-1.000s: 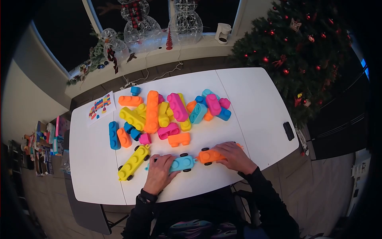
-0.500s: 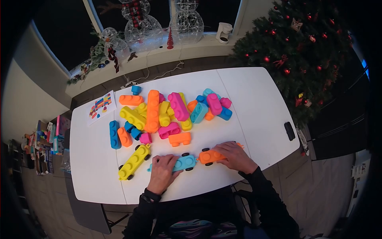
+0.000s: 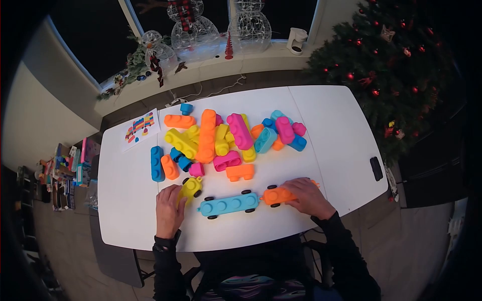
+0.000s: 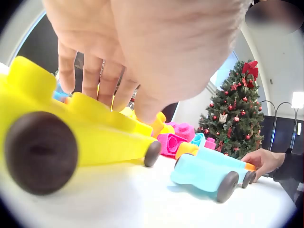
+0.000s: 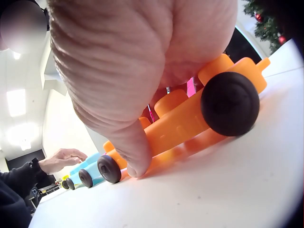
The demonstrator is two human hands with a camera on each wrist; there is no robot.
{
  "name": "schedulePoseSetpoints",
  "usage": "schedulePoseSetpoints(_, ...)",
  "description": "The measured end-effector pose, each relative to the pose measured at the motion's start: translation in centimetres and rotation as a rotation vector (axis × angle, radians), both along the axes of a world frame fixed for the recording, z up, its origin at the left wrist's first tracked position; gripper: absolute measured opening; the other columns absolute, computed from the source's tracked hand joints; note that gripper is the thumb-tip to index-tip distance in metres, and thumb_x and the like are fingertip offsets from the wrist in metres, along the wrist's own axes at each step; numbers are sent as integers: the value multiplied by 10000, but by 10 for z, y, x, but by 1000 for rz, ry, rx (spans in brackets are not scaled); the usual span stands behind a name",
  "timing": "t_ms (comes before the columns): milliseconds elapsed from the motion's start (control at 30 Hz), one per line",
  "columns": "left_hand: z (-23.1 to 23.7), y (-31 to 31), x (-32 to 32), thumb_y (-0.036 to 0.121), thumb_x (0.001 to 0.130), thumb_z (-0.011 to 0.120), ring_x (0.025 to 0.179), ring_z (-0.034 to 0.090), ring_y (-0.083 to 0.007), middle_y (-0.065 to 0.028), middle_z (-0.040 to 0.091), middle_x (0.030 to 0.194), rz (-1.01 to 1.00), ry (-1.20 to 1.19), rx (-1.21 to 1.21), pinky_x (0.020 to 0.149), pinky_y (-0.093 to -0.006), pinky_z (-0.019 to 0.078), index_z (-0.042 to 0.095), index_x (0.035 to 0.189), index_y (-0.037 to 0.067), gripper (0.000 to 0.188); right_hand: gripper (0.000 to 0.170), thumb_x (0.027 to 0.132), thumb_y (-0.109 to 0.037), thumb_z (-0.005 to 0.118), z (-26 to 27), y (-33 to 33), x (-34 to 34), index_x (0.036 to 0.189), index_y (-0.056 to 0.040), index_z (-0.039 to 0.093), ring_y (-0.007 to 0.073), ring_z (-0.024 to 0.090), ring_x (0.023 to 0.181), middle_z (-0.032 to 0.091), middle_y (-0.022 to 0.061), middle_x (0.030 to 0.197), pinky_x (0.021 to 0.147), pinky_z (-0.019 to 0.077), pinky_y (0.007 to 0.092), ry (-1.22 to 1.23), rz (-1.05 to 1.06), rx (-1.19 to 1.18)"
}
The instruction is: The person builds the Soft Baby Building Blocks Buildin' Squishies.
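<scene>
Left hand [image 3: 169, 210] shifted off light-blue wheeled base [image 3: 229, 205], now placed over yellow wheeled base [image 3: 191, 187]; fingers loosely apart, no clamp seen. Orange wheeled base [image 3: 276, 194] pinched by right hand [image 3: 308, 199]. Light-blue base left untouched between hands; yellow seemingly uncoupled.

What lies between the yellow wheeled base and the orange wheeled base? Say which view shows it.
The light-blue wheeled base lies between the yellow base and the orange base; the head view shows this.

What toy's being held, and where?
The right hand grips the orange car, thumb on its side between wheels. Whether the left hand holds the yellow car can't be told.
</scene>
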State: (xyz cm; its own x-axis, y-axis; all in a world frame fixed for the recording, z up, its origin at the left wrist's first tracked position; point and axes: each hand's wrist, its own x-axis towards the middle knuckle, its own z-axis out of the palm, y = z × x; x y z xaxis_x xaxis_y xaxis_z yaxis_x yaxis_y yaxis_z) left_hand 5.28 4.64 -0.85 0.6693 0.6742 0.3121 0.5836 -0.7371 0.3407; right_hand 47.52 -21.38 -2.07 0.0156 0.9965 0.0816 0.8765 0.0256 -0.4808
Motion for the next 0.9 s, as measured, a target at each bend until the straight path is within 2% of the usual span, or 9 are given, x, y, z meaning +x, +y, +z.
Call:
schedulePoseSetpoints(100,-4,1,-19,147,937,905,1304,682,-436,-192,730,1444,28,85,-109,1123,-511,559,704,1470,5,587,603,909,-203,937,0,0,0,1465,-112,723,301,680,1379,754,79,1423,1214,495,475,-4,2,4)
schedulePoseSetpoints(200,-16,-3,-24,195,906,945,1296,695,-399,-184,743,1411,61,77,-183,1150,-520,520,685,1490,-2,668,614,904,-206,942,1,0,-1,1467,-111,719,310,683,1367,753,80,1416,1209,498,477,-4,-10,-5)
schedulePoseSetpoints(333,-18,2,-37,146,853,978,1301,700,-400,-182,761,1414,86,79,-158,1140,-495,556,703,1482,15,699,630,899,-206,948,3,2,-1,1473,-116,705,328,687,1350,752,93,1403,1199,501,483,-17,1,0)
schedulePoseSetpoints(433,-8,5,-56,140,852,977,1323,699,-385,-179,764,1433,25,48,-161,1194,-498,514,700,1486,15,703,632,898,-203,949,5,2,-2,1472,-118,699,337,686,1348,751,101,1400,1195,502,486,-16,-1,-10)
schedulePoseSetpoints(600,0,6,-80,154,887,957,1359,704,-325,-129,770,1439,-56,134,-216,1308,-617,380,715,1501,82,665,630,897,-204,951,5,3,-3,1468,-117,700,341,687,1348,755,104,1392,1190,504,483,-21,-6,-6)
schedulePoseSetpoints(900,3,1,-93,137,821,993,1391,699,-316,-124,774,1451,-47,224,-286,1355,-639,333,723,1499,104,730,623,875,-198,981,5,2,-3,1433,-116,717,353,692,1345,768,107,1374,1179,523,496,-18,-22,4)
